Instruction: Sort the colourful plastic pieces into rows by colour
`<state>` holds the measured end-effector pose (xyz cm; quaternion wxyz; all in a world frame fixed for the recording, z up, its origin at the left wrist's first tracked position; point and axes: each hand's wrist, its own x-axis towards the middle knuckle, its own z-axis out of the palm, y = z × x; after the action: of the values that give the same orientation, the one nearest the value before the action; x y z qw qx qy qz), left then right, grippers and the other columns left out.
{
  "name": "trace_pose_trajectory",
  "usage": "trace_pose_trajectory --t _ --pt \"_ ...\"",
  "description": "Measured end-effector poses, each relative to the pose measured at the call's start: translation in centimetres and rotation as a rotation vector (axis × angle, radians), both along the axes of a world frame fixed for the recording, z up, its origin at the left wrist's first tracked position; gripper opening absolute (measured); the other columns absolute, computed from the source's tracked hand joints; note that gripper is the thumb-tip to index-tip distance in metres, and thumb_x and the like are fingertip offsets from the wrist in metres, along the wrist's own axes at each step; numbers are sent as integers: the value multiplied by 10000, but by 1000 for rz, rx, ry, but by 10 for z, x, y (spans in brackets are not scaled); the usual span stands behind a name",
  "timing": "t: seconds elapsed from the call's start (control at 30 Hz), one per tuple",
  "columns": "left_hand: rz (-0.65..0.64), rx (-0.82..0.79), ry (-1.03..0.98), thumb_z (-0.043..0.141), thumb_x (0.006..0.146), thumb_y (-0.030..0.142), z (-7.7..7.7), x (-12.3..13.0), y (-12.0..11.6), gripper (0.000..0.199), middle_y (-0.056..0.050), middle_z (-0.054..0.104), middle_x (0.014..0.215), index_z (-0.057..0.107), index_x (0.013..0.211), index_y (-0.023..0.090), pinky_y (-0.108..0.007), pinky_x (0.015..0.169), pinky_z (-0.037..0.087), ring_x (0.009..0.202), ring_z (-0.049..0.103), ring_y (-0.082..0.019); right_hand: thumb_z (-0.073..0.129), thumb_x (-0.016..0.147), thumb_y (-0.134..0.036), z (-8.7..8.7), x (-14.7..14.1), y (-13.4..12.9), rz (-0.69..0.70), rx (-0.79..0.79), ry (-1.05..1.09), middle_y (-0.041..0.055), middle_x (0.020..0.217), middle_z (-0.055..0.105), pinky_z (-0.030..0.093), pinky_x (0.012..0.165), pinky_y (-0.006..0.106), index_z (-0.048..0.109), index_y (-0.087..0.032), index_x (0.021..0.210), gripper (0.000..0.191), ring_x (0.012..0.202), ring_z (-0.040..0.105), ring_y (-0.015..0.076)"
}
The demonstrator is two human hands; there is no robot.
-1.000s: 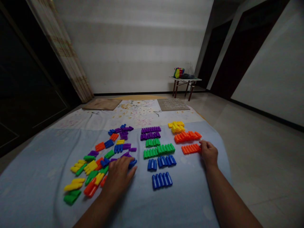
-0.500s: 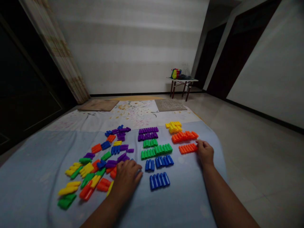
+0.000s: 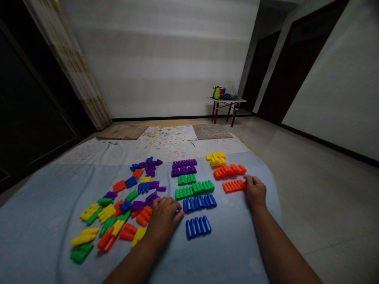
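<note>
My left hand [image 3: 166, 217] lies low over the cloth, fingers curled, thumb and index fingertip at the left end of a row of blue bullet-shaped building blocks [image 3: 199, 202]. A second blue row [image 3: 198, 227] lies nearer to me. On the right, my right hand [image 3: 256, 190] pinches the right end of a row of orange building blocks [image 3: 233, 186]. Behind that row lie more orange blocks [image 3: 230, 171] and a yellow cluster [image 3: 216, 158]. Green rows [image 3: 194, 189] and purple rows [image 3: 184, 167] are lined up beyond the blue ones.
Mixed-colour blocks [image 3: 118, 213] lie scattered left of my left hand, some partly behind it. The blue and floral cloth [image 3: 237, 252] has folds at left. Two brown mats [image 3: 212, 131] lie at its far end. A small folding table [image 3: 227, 100] with bags stands by the wall.
My left hand has moved slightly right to the blue blocks. The two blue groups there, apart before, now form one row. My right hand stays at the orange row.
</note>
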<state>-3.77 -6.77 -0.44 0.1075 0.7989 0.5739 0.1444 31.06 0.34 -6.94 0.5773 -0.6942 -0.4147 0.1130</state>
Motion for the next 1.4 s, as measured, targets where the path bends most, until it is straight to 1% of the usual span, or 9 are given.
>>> trace_pose_trajectory --t 0.17,0.3,0.53,0.7,0.83,0.97,1.07,1.27,1.4 --pt "163 16 26 465 804 394 14 -42 8 229 -26 652 953 640 865 260 -426 879 272 957 532 -217 471 725 -547 -1 1 0 -3 3 5 58 631 648 399 553 267 674 -120 767 475 576 537 169" --pt "186 5 84 467 797 394 14 -61 7 254 -27 655 1007 644 937 278 -416 873 281 1007 523 -227 473 718 -575 1 -1 -2 -14 19 8 53 600 645 392 533 268 674 -121 749 497 557 534 168" --pt "129 24 137 482 783 355 4 -49 5 249 -35 645 1001 624 959 252 -415 903 258 997 529 -222 475 716 -556 -4 4 0 -12 13 -6 73 708 670 420 609 276 673 -121 776 482 635 560 179" --pt "130 21 166 488 767 339 9 -43 6 252 -49 636 979 599 967 232 -418 902 251 991 523 -232 470 720 -540 -5 5 0 -27 20 2 76 715 672 427 646 284 674 -122 760 467 669 575 190" --pt "119 36 163 446 790 379 13 -30 -8 298 -62 627 983 585 1013 238 -418 888 261 981 516 -238 460 734 -511 -3 3 -2 -32 11 4 67 667 659 423 629 283 675 -120 776 448 651 575 192" --pt "31 -39 138 457 784 398 12 -12 -29 327 -60 627 961 581 1047 250 -428 910 252 962 517 -237 456 738 -479 -1 2 -4 -36 13 -16 77 705 667 424 648 286 676 -122 777 421 683 581 198" --pt "-22 -123 103 472 773 421 9 -7 -37 370 -64 624 996 563 1091 256 -431 937 243 991 511 -242 458 733 -484 0 2 -4 -37 14 -23 88 737 676 425 651 288 675 -120 771 426 686 580 199" --pt "-79 -220 36 559 710 419 10 -16 -33 529 -63 606 1109 475 1210 271 -431 975 216 1053 495 -246 448 739 -489 -1 2 -4 -32 9 -21 89 735 674 422 623 278 678 -111 792 446 672 573 191" --pt "-94 -235 48 520 731 347 11 -15 -31 406 -50 625 1058 526 1129 268 -416 936 253 1015 513 -234 454 732 -504 0 1 -4 -36 6 -27 85 711 674 418 623 276 680 -114 763 452 663 568 189"
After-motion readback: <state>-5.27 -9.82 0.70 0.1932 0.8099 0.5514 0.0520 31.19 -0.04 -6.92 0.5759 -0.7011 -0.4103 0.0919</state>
